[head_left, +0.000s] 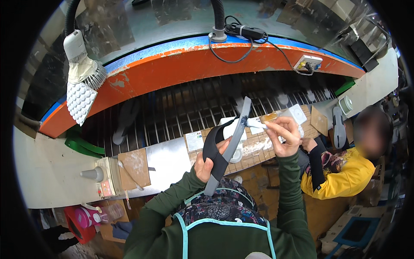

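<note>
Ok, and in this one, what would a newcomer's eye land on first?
Probably the chipped orange beam sweeping across the upper part of the picture, above a row of metal bars. Next, near the centre, the dark shoe with a grey sole in the left hand, and the small white tool the right hand holds at it. At the right edge, a co-worker's yellow top stands out.
</note>
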Available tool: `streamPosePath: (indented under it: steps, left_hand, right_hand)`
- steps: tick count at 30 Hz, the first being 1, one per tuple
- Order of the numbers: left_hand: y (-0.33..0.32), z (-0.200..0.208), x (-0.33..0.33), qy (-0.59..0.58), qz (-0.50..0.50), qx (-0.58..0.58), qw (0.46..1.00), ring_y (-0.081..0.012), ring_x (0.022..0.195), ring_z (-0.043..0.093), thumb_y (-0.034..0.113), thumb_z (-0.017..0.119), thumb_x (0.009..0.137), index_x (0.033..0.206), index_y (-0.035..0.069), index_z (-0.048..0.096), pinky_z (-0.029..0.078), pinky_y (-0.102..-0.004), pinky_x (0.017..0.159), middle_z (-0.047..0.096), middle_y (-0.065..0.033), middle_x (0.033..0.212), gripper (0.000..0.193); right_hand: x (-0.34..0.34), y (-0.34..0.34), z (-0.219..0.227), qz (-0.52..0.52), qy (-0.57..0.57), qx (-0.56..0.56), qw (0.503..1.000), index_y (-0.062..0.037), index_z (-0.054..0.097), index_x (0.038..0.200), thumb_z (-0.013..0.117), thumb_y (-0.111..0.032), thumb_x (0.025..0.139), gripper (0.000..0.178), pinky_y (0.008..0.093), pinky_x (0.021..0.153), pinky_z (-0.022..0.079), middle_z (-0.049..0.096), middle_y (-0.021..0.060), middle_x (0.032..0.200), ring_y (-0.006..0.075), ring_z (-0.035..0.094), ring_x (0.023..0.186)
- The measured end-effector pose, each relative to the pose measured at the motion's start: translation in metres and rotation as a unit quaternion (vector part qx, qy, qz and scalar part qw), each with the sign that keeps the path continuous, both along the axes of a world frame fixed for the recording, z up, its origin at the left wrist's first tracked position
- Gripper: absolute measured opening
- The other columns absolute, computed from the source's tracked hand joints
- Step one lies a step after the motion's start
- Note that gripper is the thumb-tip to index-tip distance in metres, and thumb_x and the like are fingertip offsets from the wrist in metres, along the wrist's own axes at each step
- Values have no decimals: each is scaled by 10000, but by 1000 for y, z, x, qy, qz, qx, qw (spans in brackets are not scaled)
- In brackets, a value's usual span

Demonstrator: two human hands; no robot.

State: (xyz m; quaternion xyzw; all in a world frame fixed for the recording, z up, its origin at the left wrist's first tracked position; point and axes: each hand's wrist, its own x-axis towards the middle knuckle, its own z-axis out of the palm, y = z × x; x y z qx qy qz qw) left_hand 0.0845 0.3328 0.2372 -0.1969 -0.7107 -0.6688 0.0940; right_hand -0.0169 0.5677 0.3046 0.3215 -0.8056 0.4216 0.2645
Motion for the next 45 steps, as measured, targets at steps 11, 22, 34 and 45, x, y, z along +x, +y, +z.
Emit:
streamPosePath:
  steps: [11,22,34,45]
  left_hand:
    - [6,-10,-14,-31,4,77,997,-220,932,568,575,151,938,1372,-59,375,437,-312,837,583,-187,1123,801]
    - [11,-12,-21,-125,-103,206,965,-197,1246,422,710,281,868,1443,-79,90,367,-289,1004,322,-199,1429,995]
    - [15,-9,-29,-125,-74,210,967,-189,1246,422,738,255,855,1447,-69,121,359,-286,1005,347,-183,1422,1010]
    - [23,-16,-34,-91,-40,236,967,-192,1163,414,675,172,887,1435,-45,188,319,-299,978,398,-150,1304,905]
  right_hand:
    - [-5,-6,0,-10,35,33,999,-146,737,953,760,-56,661,306,291,732,312,592,15,875,126,539,677]
    - [-3,-8,-1,-16,65,64,996,-165,739,959,764,-69,664,311,300,733,303,592,7,880,135,519,687]
    - [2,-9,-3,-17,73,92,993,-184,739,983,765,-79,664,337,306,740,286,602,1,876,133,502,704]
    - [9,-13,-6,-12,80,115,990,-198,732,995,761,-85,661,354,313,725,275,601,-1,858,131,499,706]
